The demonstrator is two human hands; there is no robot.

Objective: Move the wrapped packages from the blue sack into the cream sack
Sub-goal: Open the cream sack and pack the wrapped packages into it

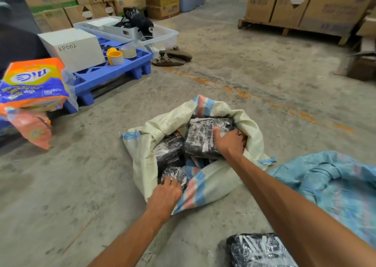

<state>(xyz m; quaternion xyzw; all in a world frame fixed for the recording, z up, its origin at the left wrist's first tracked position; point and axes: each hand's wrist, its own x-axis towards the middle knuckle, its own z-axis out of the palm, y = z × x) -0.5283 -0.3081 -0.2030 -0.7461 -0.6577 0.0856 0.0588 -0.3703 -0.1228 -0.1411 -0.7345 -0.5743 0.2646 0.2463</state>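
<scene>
Right hand (228, 142) gripping big package (205, 136) inside cream sack (205, 189); left hand (165, 193) at 7 o'clock, probably pinching the rim.

The bottom edge cuts off a wrapped package (258, 250); box print (337, 10) blurs unreadable

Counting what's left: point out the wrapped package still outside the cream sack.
The black plastic-wrapped package on the concrete floor, bottom edge; the others lie inside the cream woven sack.
</scene>
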